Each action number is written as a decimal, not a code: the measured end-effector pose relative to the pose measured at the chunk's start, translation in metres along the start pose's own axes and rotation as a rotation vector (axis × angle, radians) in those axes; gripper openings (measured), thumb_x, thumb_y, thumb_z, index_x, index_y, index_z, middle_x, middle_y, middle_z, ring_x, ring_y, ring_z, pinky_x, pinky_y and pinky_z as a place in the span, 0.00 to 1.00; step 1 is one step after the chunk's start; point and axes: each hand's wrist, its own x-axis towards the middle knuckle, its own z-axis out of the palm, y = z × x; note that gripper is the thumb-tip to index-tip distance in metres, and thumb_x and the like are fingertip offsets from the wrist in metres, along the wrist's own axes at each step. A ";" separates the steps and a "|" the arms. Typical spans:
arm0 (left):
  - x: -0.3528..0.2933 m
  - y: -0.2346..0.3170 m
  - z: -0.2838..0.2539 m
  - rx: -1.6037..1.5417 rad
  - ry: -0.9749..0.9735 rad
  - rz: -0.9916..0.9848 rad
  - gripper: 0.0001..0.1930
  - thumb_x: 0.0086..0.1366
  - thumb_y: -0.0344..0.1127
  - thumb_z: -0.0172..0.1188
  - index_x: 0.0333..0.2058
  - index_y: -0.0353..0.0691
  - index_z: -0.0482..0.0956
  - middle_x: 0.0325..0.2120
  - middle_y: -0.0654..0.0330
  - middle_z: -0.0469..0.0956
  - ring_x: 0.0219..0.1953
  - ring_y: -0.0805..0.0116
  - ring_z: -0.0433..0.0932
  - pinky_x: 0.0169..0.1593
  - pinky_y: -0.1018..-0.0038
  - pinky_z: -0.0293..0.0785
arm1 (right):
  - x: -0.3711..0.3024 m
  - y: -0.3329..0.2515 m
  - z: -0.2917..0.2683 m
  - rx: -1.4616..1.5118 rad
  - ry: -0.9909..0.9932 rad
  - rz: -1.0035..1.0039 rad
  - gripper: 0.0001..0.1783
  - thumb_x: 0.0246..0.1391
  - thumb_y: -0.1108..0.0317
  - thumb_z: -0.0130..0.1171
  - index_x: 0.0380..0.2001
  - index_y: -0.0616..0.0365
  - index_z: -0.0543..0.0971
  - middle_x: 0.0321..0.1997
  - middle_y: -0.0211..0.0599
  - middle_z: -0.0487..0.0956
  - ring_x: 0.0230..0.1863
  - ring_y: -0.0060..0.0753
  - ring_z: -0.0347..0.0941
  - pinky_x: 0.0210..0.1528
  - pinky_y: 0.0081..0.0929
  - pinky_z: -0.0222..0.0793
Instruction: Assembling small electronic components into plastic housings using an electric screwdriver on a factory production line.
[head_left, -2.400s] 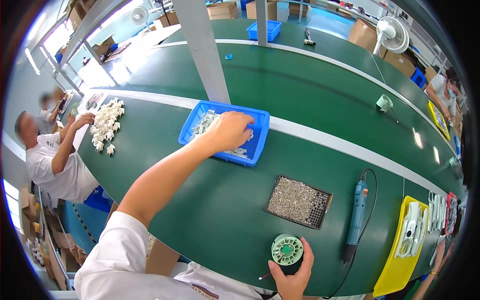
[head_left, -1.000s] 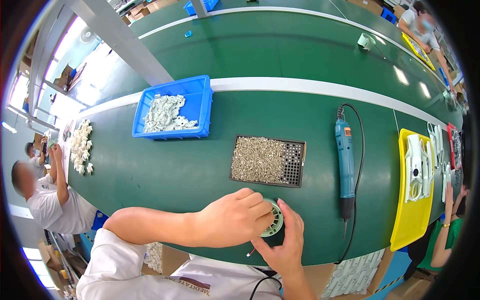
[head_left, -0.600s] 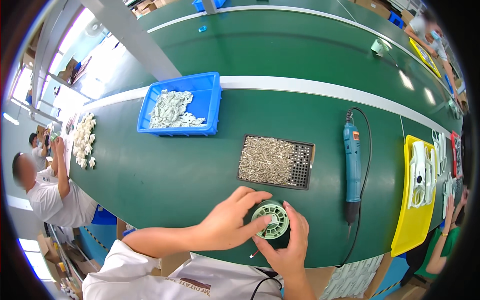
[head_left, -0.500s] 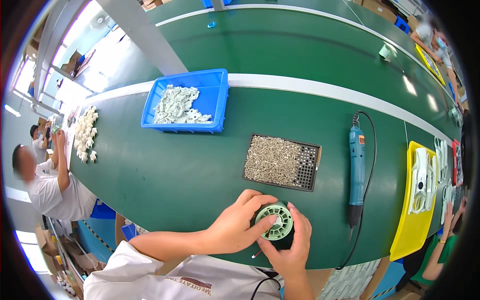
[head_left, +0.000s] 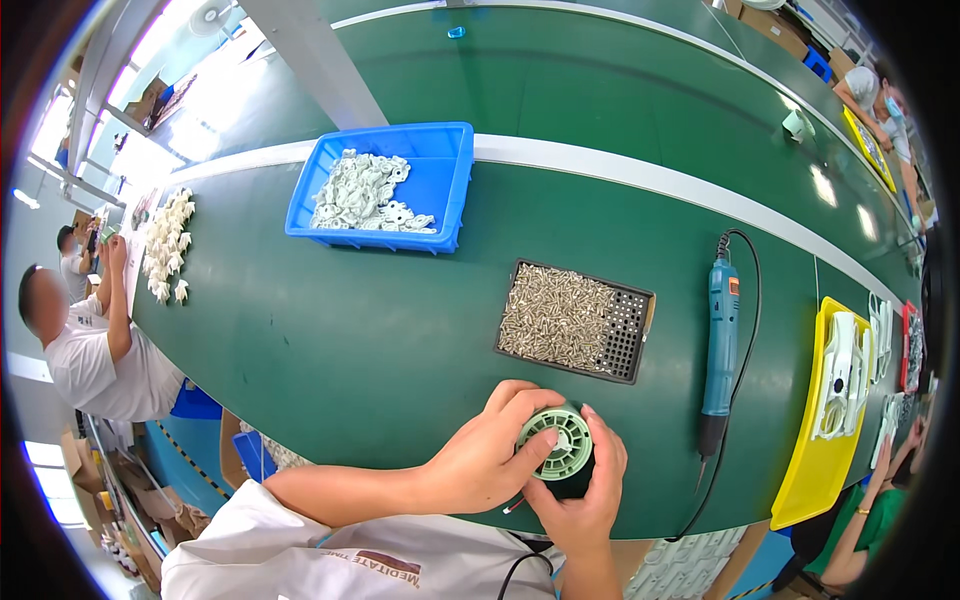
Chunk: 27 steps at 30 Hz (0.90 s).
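Observation:
Between my two hands, at the near edge of the green table, is a round pale-green plastic housing (head_left: 570, 452) with a slotted, spoked face turned up. My left hand (head_left: 488, 450) wraps its left side, the thumb lying across the face near the hub. On the other side, my right hand (head_left: 592, 480) curls its fingers and thumb around the rim. A short wire with a small white plug (head_left: 510, 506) sticks out below the housing. Just beyond my hands lies a black perforated tray (head_left: 628, 335) heaped with small metal screws (head_left: 555, 315).
A blue bin (head_left: 455, 190) of pale plastic parts stands at back left, beside loose cream pieces (head_left: 168, 245). To the right lie a blue electric screwdriver (head_left: 720, 340) with its cord and a yellow tray (head_left: 800, 480) of white parts. Co-workers sit at left (head_left: 95, 350) and right.
The whole view has shifted slightly, so the table's things sit a little differently in the picture. My grip on the housing looks the same, with the left thumb still on its face.

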 end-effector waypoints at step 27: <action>-0.003 -0.009 -0.001 -0.380 -0.003 -0.144 0.19 0.69 0.37 0.48 0.56 0.37 0.61 0.42 0.61 0.69 0.42 0.75 0.69 0.45 0.77 0.69 | -0.003 0.001 0.000 -0.001 -0.027 0.042 0.47 0.28 0.64 0.75 0.54 0.65 0.64 0.53 0.52 0.71 0.50 0.52 0.69 0.54 0.44 0.60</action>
